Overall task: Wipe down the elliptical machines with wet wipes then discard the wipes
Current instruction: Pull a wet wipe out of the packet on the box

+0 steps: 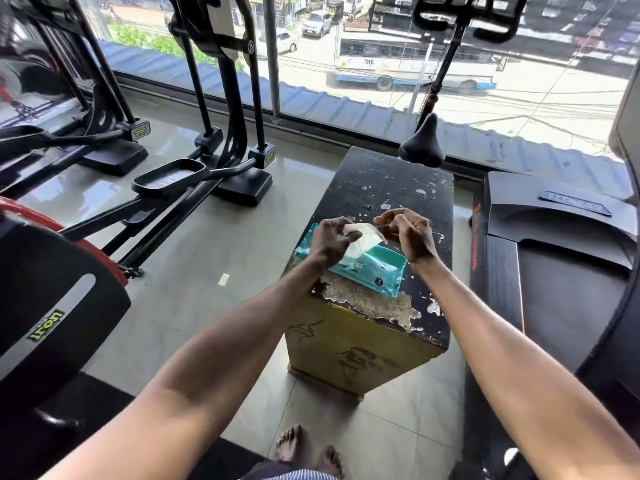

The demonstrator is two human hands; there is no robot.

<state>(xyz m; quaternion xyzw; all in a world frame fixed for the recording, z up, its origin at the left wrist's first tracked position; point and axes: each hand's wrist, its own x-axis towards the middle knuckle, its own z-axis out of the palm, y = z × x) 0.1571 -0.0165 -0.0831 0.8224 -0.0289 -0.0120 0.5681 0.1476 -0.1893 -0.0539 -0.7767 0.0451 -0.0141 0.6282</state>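
Observation:
A teal pack of wet wipes (pixel 372 270) lies on a worn black-topped wooden box (pixel 391 188). A white wipe (pixel 362 242) sticks up out of the pack. My left hand (pixel 330 242) pinches the wipe's left edge. My right hand (pixel 408 233) hovers at the wipe's right side with fingers curled; the fingertips seem to pinch its corner. A black elliptical machine (pixel 194 178) stands at the left, its pedal facing me, and a second one (pixel 79 133) is farther left.
A treadmill (pixel 554 244) stands right of the box. An exercise bike seat (pixel 422 143) rises behind the box in front of the window. A black and red machine housing (pixel 52 296) is near left. My bare feet (pixel 308 452) stand on tiled floor.

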